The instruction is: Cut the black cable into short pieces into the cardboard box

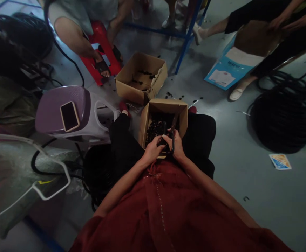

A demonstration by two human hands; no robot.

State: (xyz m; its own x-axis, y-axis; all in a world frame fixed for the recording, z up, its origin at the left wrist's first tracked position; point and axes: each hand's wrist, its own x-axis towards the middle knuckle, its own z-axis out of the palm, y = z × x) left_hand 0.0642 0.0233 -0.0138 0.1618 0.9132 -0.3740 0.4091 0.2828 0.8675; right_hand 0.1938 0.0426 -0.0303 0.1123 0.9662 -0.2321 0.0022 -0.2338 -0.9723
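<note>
Right hand (178, 145) curls around a dark, scissor-shaped metal tool (174, 121); left hand (154, 149) is loosely curled, hold unclear. Probably stiff and light, the tool suits gripping by its handle loop (173, 147).

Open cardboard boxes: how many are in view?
3: a plain brown cardboard box near the centre, another plain brown cardboard box just beyond it, and a blue-and-white printed cardboard box at upper right. Others may be hidden.

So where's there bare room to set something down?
Bare grey floor lies between your black-trousered right leg and the round coiled black bundle; the purple plastic stool seat has room left of the pale-cased rectangular phone. Crowded: the brown cardboard box between your legs, holding small black pieces.
</note>
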